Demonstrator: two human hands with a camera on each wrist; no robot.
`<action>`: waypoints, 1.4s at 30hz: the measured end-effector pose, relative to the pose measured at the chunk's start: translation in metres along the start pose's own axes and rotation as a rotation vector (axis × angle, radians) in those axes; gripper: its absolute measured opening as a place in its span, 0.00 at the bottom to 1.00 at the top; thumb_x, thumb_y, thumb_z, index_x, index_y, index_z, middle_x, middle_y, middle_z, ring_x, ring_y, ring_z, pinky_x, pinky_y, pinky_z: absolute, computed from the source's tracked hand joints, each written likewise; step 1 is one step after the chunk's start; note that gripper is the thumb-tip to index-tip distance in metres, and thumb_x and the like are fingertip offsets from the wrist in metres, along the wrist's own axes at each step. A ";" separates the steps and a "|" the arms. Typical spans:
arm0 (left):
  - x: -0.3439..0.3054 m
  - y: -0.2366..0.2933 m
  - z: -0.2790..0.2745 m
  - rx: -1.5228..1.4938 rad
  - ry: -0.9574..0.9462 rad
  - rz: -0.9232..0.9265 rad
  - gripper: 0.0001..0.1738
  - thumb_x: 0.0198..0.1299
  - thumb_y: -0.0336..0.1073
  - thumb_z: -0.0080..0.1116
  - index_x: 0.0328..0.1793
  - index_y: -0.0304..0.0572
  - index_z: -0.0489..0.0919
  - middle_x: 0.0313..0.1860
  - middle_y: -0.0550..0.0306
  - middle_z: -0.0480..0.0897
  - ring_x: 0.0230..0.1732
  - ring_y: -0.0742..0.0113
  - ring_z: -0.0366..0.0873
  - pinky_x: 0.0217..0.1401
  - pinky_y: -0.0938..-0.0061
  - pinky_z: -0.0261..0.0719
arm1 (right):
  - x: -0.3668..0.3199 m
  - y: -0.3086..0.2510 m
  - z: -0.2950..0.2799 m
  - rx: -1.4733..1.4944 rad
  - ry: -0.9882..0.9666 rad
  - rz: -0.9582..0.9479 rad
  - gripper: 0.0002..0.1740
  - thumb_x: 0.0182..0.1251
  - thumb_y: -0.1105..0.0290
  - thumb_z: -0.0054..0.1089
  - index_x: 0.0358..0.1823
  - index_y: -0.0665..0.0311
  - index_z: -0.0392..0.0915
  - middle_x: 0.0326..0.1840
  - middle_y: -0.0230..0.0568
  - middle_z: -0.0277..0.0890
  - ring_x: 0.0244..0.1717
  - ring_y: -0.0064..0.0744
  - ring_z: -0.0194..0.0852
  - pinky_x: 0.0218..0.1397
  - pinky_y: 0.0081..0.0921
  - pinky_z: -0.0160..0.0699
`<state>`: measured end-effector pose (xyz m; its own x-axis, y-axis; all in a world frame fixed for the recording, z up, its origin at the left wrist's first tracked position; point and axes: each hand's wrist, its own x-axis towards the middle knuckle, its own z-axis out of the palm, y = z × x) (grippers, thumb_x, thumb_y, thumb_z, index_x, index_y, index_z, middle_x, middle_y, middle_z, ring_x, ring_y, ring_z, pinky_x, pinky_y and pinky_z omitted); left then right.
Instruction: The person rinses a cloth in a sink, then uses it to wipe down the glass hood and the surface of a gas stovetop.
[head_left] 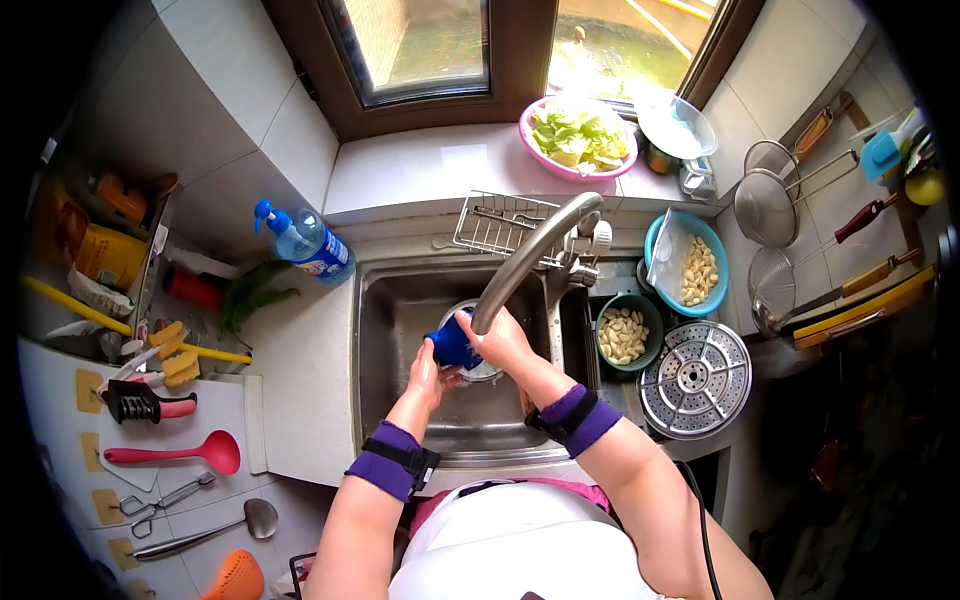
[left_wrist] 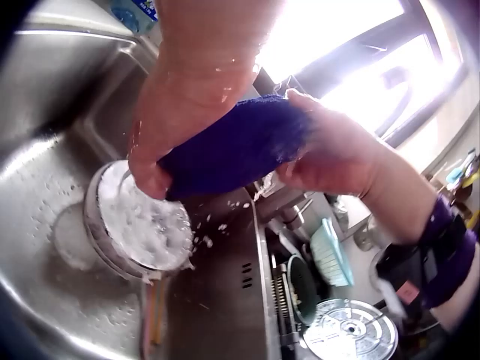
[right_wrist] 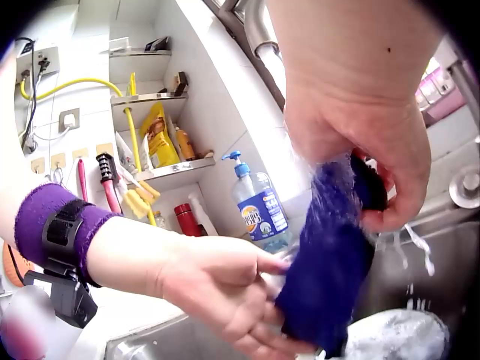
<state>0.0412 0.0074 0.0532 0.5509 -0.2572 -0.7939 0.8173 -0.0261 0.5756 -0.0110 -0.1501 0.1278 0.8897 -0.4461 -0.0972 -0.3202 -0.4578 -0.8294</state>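
Both hands hold a wet dark blue cloth (head_left: 455, 343) over the sink, below the curved faucet (head_left: 535, 255). My right hand (head_left: 500, 345) grips its upper end, fingers curled round it in the right wrist view. At the lower end, my left hand (right_wrist: 225, 289) pinches the edge between thumb and fingers. Water runs over the cloth (right_wrist: 326, 262) and splashes off it. Close under the hands stands a round metal bowl (left_wrist: 94, 217) of white, foamy water (left_wrist: 146, 221) on the sink floor.
The steel sink (head_left: 385, 400) surrounds the work. A blue soap bottle (head_left: 315, 245) stands left. A wire rack (head_left: 495, 220) is behind; bowls of peeled garlic (head_left: 622, 335) and a perforated steamer plate (head_left: 695, 380) are right. A pink basin of lettuce (head_left: 580, 135) sits on the sill.
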 end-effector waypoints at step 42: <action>0.039 0.011 0.037 0.622 -0.069 0.506 0.30 0.68 0.60 0.48 0.59 0.41 0.73 0.55 0.53 0.76 0.57 0.59 0.74 0.59 0.61 0.73 | -0.039 0.014 -0.026 1.055 -0.519 0.339 0.31 0.63 0.49 0.67 0.60 0.55 0.67 0.49 0.33 0.71 0.45 0.25 0.72 0.42 0.27 0.79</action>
<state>0.0653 -0.0385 0.0359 0.8010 -0.4403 -0.4055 0.2164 -0.4186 0.8820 -0.0585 -0.1595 0.1339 0.9141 0.0484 -0.4025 -0.3543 0.5779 -0.7352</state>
